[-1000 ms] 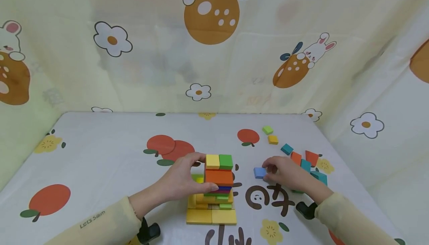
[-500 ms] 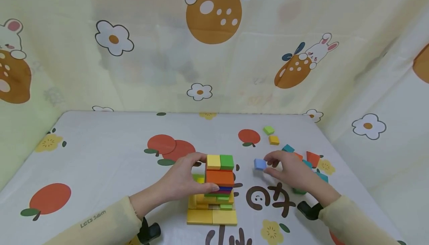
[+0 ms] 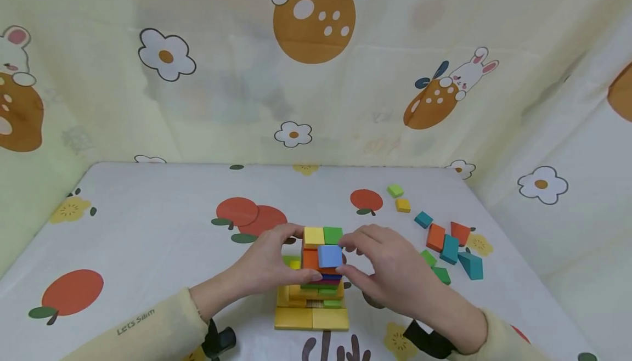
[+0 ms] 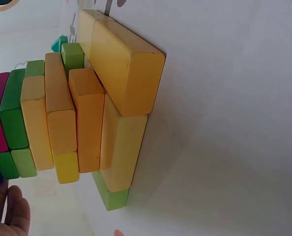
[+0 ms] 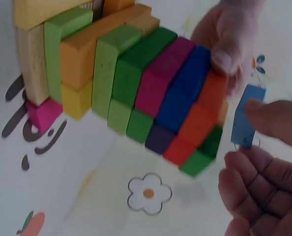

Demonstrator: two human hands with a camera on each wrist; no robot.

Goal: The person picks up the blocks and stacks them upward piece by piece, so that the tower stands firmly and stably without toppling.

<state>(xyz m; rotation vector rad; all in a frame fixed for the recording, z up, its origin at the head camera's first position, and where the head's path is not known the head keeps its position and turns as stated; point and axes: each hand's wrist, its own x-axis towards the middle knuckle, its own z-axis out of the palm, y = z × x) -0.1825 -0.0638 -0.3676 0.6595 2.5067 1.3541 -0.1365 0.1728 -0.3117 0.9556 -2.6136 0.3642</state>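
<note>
A tower of stacked coloured wooden blocks (image 3: pixel 311 319) stands in front of me, with wide yellow blocks at its base. My left hand (image 3: pixel 266 258) grips its upper part from the left, thumb across the front and fingers behind. Between thumb and fingertips, my right hand (image 3: pixel 392 268) pinches a light blue block (image 3: pixel 329 256), which overlaps the orange block near the top in the head view. In the right wrist view this blue block (image 5: pixel 248 115) shows a gap from the tower's top. A yellow block (image 3: pixel 313 237) and a green block (image 3: pixel 333 235) form the top.
To the right lie several loose blocks, among them an orange block (image 3: pixel 435 237), a teal block (image 3: pixel 449 249) and a teal triangular block (image 3: pixel 471 265). Farther back are a small yellow block (image 3: pixel 402 205) and a light green block (image 3: pixel 395 190). A printed curtain (image 3: pixel 222 103) hangs behind the table.
My right hand has lifted the light blue block off the table and carried it left to the tower's top. The left hand has kept its grip on the tower.
</note>
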